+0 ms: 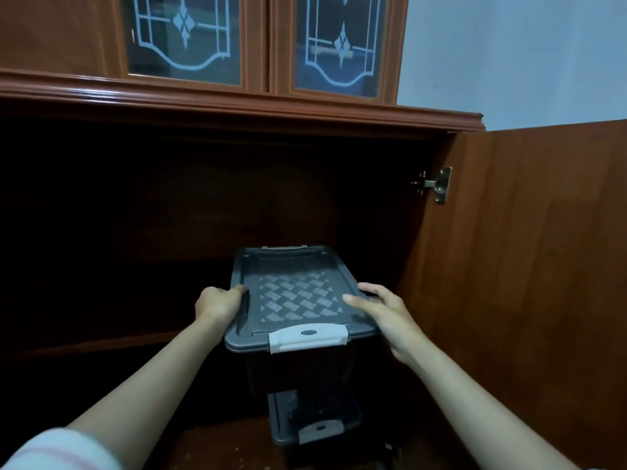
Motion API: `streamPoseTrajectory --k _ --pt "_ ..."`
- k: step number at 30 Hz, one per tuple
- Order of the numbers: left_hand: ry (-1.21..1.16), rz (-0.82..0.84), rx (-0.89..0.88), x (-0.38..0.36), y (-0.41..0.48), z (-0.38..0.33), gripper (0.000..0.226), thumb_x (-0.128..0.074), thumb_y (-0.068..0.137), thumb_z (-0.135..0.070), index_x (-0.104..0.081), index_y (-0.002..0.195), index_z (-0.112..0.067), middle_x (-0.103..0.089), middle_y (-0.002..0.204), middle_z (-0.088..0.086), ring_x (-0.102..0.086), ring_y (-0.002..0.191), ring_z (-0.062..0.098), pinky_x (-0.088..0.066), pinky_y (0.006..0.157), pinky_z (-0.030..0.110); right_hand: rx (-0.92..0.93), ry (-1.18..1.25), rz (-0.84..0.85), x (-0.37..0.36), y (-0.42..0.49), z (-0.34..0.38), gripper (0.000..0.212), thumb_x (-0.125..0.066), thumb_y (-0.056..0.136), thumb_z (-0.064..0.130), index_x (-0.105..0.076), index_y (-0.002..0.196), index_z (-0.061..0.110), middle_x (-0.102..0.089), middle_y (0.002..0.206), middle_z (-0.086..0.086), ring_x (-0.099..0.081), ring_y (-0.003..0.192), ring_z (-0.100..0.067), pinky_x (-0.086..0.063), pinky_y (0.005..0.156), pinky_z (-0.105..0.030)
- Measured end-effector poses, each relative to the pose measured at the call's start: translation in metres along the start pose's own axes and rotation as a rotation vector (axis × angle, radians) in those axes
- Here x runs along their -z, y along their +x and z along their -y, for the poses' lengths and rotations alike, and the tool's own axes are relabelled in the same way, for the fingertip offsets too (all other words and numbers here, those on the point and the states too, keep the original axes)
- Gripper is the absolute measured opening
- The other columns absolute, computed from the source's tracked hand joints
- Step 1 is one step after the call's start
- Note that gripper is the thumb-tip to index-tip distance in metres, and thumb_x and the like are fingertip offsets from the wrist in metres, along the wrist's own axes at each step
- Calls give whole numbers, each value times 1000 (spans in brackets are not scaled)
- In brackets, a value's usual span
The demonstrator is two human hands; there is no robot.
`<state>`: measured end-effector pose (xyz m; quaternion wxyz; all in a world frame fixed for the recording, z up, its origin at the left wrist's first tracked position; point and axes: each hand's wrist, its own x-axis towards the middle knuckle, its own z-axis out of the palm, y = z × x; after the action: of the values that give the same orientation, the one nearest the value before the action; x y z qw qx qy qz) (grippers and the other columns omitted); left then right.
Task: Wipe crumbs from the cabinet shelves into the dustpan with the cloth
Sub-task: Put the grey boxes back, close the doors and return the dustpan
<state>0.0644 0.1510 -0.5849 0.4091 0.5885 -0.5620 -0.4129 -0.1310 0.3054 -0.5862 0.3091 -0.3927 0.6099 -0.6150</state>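
Observation:
A dark grey lidded storage box (298, 300) with a pale latch sits at the front of the open lower cabinet, on top of a second, similar box (315, 418). My left hand (219, 301) grips the lid's left edge, fingers curled over the rim. My right hand (383, 315) holds the right edge, thumb on the lid and fingers around the side. The cabinet's bottom shelf (217, 442) shows pale specks near the lower box. No cloth or dustpan is in view.
The cabinet's right door (529, 266) stands open, its hinge (437, 184) showing. The interior to the left is dark, with a middle shelf edge (101, 344). Glass-fronted upper doors (185, 35) are shut above a moulded ledge.

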Motion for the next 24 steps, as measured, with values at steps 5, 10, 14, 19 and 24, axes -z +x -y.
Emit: streamPoseTrajectory --k 5,10,14,19,24 --pt "21 62 -69 5 7 -9 32 -62 88 -38 -60 75 -8 -67 88 13 -63 78 28 -51 75 36 143 -782 268 12 5 -6 102 -90 54 32 -36 141 33 -6 157 3 -24 140 -16 -23 112 -26" --pt "-264 249 -176 3 5 -22 58 -51 92 -45 -40 137 -10 -54 127 7 -54 113 24 -41 99 37 304 -849 70 2 22 -12 82 -82 69 34 -45 140 16 -11 158 -3 -21 144 -18 -17 117 -27" --pt "45 167 -410 -3 -7 -24 62 -53 86 -53 -43 137 -18 -28 152 4 -32 137 20 -24 114 34 259 -917 -56 -3 37 -2 74 -74 78 37 -43 140 10 -16 157 -7 -27 141 -25 -21 114 -33" --pt "149 75 -743 -17 -36 7 57 -63 76 -50 -56 123 -19 -8 157 -5 -21 139 8 -20 105 19 205 -991 -112 -10 49 -5 70 -67 84 39 -40 142 10 -14 158 -10 -34 138 -29 -28 111 -34" --pt "245 79 -713 -47 -15 23 43 -66 82 -36 -53 123 -30 19 156 -3 -17 143 27 -33 110 38 160 -1078 -167 -7 71 -5 68 -63 86 44 -38 143 17 -13 157 -12 -40 133 -32 -35 105 -38"
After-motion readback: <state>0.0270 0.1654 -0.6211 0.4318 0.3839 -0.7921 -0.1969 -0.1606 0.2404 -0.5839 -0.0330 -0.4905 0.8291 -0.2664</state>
